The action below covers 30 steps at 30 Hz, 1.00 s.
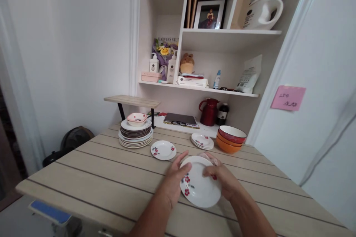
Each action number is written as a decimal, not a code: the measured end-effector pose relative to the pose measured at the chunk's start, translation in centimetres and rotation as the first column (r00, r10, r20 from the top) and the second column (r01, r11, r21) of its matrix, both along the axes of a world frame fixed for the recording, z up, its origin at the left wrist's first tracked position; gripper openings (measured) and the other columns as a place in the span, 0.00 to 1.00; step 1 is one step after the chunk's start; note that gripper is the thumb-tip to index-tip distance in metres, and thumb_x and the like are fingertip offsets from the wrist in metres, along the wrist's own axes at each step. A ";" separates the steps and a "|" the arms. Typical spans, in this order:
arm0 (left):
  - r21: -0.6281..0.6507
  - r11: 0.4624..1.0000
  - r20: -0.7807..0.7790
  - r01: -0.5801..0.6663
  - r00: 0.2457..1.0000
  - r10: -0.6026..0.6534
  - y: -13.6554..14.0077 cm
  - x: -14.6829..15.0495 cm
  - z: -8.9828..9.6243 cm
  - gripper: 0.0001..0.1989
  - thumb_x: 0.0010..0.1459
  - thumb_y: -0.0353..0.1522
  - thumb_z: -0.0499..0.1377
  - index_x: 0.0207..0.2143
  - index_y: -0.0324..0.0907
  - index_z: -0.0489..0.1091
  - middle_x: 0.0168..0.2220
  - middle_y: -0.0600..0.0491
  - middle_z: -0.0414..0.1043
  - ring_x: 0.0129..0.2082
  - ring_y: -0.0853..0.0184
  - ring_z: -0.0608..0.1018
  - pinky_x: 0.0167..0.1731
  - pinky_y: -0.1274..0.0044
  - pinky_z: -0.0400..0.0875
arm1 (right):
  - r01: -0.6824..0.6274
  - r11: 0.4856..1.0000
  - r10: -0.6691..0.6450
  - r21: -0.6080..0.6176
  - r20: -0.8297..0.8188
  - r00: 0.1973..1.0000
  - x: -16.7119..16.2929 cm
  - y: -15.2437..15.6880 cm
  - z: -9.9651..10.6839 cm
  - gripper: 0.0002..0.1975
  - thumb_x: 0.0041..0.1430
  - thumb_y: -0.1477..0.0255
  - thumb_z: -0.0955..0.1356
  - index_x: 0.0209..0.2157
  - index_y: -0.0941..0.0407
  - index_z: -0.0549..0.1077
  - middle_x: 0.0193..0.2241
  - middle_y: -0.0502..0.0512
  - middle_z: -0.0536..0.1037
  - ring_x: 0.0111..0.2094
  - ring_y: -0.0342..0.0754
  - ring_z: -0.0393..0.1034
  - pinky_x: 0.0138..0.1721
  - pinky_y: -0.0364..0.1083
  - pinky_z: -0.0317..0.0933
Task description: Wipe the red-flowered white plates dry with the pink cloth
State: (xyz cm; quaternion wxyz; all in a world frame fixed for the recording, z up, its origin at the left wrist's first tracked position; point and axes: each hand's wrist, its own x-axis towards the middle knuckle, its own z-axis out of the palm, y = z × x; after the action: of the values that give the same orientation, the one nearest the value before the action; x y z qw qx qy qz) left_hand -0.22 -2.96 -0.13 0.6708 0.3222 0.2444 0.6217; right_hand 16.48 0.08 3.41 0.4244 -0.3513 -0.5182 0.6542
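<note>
- Left hand [172, 179]: half-curled, gripping plate's left rim, thumb on face.
- Right hand [224, 180]: curled round right rim, thumb on face; pale cloth-like item [210, 157] by its fingers, mostly hidden.
- Floral plate [204, 193]: between both hands, over bench [111, 177], near single plate [164, 150].
- Plate face toward camera, tilted; round, no long axis; flowers at left and upper right.
</note>
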 end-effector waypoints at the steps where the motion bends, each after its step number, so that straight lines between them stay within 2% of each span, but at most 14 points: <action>1: 0.013 1.000 -0.070 0.014 0.997 -0.013 0.0 0.0 -0.2 0.36 0.46 0.33 0.69 0.59 0.41 0.64 0.45 0.43 0.77 0.41 0.58 0.79 0.41 0.72 0.71 | -0.005 1.000 0.005 0.001 0.004 1.000 -0.1 0.0 -0.1 0.18 0.35 0.80 0.66 0.33 0.53 0.68 0.21 0.46 0.73 0.20 0.45 0.67 0.20 0.41 0.58; 3: 0.010 1.000 -0.189 0.003 0.982 -0.001 0.0 0.1 -0.6 0.34 0.43 0.33 0.71 0.54 0.39 0.69 0.43 0.43 0.78 0.40 0.57 0.79 0.39 0.73 0.71 | -0.011 1.000 0.011 0.009 0.009 1.000 -0.5 0.0 -0.3 0.18 0.35 0.80 0.66 0.33 0.54 0.68 0.22 0.46 0.74 0.20 0.45 0.67 0.20 0.41 0.58; 5: -0.014 0.999 -0.222 -0.033 0.975 0.029 0.1 0.4 -1.1 0.30 0.42 0.35 0.71 0.49 0.36 0.72 0.40 0.43 0.79 0.37 0.58 0.79 0.36 0.73 0.70 | 0.001 1.000 -0.001 0.026 -0.003 1.000 -0.6 0.0 -0.4 0.19 0.35 0.80 0.67 0.34 0.54 0.68 0.22 0.46 0.74 0.20 0.45 0.68 0.20 0.41 0.59; 8: -0.063 0.996 -0.107 -0.055 0.993 0.048 0.4 1.0 -1.5 0.28 0.46 0.37 0.68 0.49 0.34 0.71 0.36 0.42 0.80 0.34 0.58 0.80 0.35 0.71 0.71 | 0.054 0.997 -0.051 0.051 -0.066 0.997 -0.8 0.3 -0.5 0.23 0.37 0.79 0.71 0.39 0.53 0.68 0.25 0.48 0.77 0.22 0.48 0.71 0.23 0.44 0.64; 11: -0.133 0.990 0.088 -0.043 0.995 0.055 0.7 1.1 -1.6 0.26 0.50 0.34 0.66 0.51 0.35 0.68 0.39 0.42 0.80 0.38 0.57 0.80 0.41 0.69 0.72 | 0.127 0.992 -0.121 0.024 -0.174 0.977 -1.4 0.6 -0.6 0.28 0.40 0.74 0.75 0.45 0.52 0.67 0.30 0.51 0.80 0.26 0.51 0.74 0.28 0.48 0.69; 14: -0.210 0.973 0.230 -0.100 0.962 0.149 1.2 0.8 -1.5 0.24 0.55 0.32 0.63 0.54 0.38 0.66 0.43 0.41 0.79 0.43 0.57 0.80 0.45 0.66 0.72 | 0.181 0.983 -0.179 -0.016 -0.270 0.946 -2.5 0.6 -1.0 0.30 0.41 0.72 0.76 0.48 0.51 0.68 0.35 0.52 0.81 0.32 0.50 0.76 0.32 0.46 0.70; 18: -0.266 0.933 0.291 -0.242 0.903 0.316 1.5 0.2 -1.5 0.25 0.57 0.30 0.61 0.57 0.42 0.63 0.47 0.42 0.77 0.46 0.58 0.79 0.47 0.66 0.73 | 0.202 0.979 -0.197 -0.018 -0.306 0.931 -4.3 0.1 -1.7 0.31 0.41 0.73 0.76 0.50 0.50 0.68 0.37 0.51 0.81 0.33 0.49 0.75 0.32 0.44 0.69; 23: -0.287 0.914 0.317 -0.289 0.871 0.375 1.5 0.4 -1.4 0.27 0.57 0.30 0.60 0.59 0.44 0.61 0.49 0.42 0.76 0.45 0.58 0.79 0.45 0.67 0.74 | 0.236 0.972 -0.221 0.015 -0.297 0.929 -6.4 -0.7 -3.1 0.36 0.43 0.75 0.73 0.55 0.48 0.63 0.41 0.52 0.80 0.35 0.51 0.75 0.30 0.46 0.70; 26: -0.270 0.925 0.278 -0.267 0.898 0.341 1.3 0.5 -1.3 0.25 0.58 0.31 0.59 0.58 0.42 0.61 0.49 0.41 0.75 0.45 0.58 0.79 0.45 0.67 0.73 | 0.246 0.969 -0.237 0.008 -0.241 0.941 -6.4 -0.4 -3.2 0.35 0.43 0.76 0.71 0.55 0.49 0.63 0.37 0.52 0.80 0.29 0.51 0.75 0.23 0.44 0.67; 29: -0.187 0.973 0.257 -0.137 0.949 0.183 1.0 0.5 -1.1 0.25 0.58 0.33 0.60 0.58 0.42 0.62 0.49 0.42 0.75 0.44 0.58 0.79 0.45 0.68 0.72 | 0.265 0.964 -0.262 -0.003 -0.149 0.954 -4.4 0.4 -2.3 0.32 0.41 0.77 0.69 0.52 0.52 0.65 0.28 0.50 0.79 0.19 0.48 0.70 0.16 0.43 0.61; 30: -0.148 0.984 0.250 -0.097 0.959 0.132 0.9 0.5 -0.9 0.26 0.57 0.34 0.61 0.58 0.42 0.62 0.49 0.42 0.75 0.45 0.59 0.79 0.46 0.68 0.72 | 0.246 0.969 -0.243 0.000 -0.143 0.959 -3.4 0.6 -1.8 0.31 0.39 0.78 0.68 0.50 0.52 0.66 0.27 0.50 0.79 0.19 0.48 0.70 0.17 0.43 0.62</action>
State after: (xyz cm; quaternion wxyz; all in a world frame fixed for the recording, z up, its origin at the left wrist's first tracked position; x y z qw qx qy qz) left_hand 0.24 -2.07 -1.05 0.6800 0.1780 0.2142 0.6783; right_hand 13.05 0.68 1.57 0.5406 -0.3615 -0.4453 0.6154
